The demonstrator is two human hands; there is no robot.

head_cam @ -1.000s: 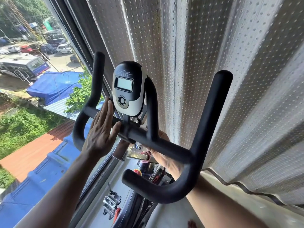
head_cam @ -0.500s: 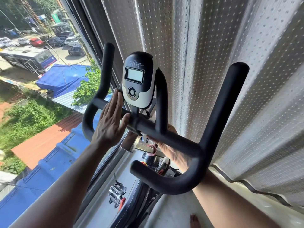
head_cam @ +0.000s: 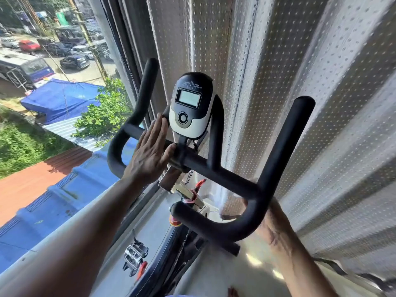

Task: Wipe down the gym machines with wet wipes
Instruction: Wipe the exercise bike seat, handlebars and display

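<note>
Right hand slid rightward behind handlebar; left hand flat

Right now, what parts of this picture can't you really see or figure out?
1. Right hand: blurred and mostly behind the black handlebar in the head view; whether it holds a wipe cannot be told.
2. Words on the console: too small to read.
3. Bike body below the pedal: cut off by the bottom edge.
4. Under the left hand: its flat fingers hide anything beneath.
</note>
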